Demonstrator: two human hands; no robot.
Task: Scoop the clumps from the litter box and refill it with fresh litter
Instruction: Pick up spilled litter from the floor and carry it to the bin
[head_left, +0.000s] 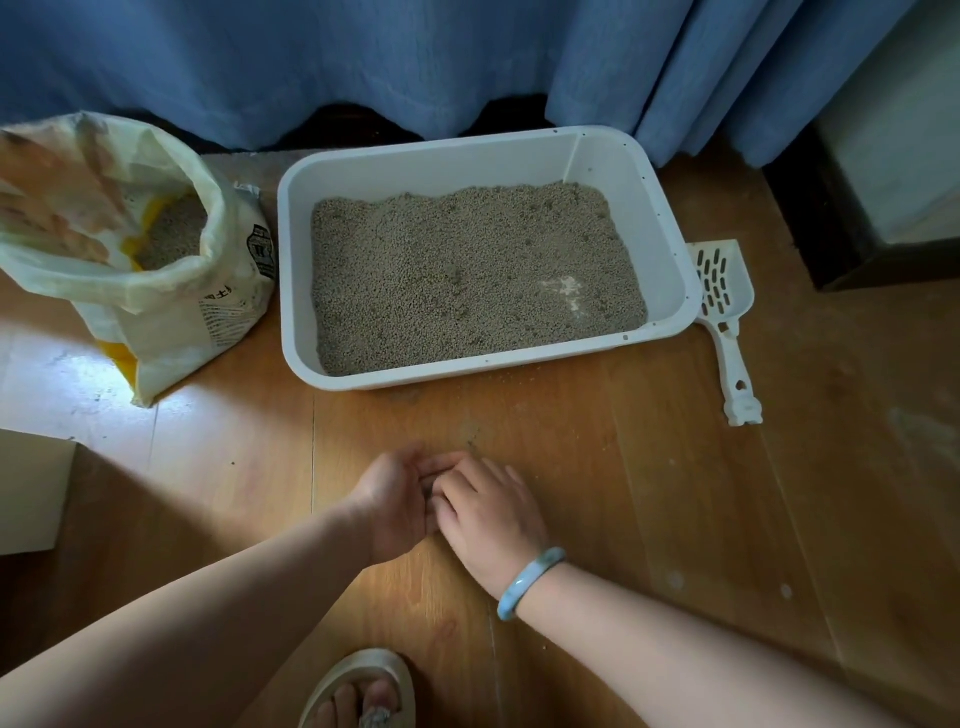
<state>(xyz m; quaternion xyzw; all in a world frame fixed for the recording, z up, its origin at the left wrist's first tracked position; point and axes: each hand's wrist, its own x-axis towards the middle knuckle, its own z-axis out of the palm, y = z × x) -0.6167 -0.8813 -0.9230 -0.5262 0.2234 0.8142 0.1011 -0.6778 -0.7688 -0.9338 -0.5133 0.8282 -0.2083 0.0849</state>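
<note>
A white litter box sits on the wooden floor, filled with grey litter; a pale patch shows near its right side. An open litter bag stands left of the box. A white slotted scoop lies on the floor against the box's right rim. In front of the box my two hands meet low over the floor. My left hand is cupped on its edge. The curled fingers of my right hand tuck into its palm, their tips hidden. A few litter grains are scattered just beyond.
Blue curtains hang behind the box. A dark furniture base stands at the right, a pale box at the left edge. My sandalled foot is at the bottom. A bracelet circles my right wrist.
</note>
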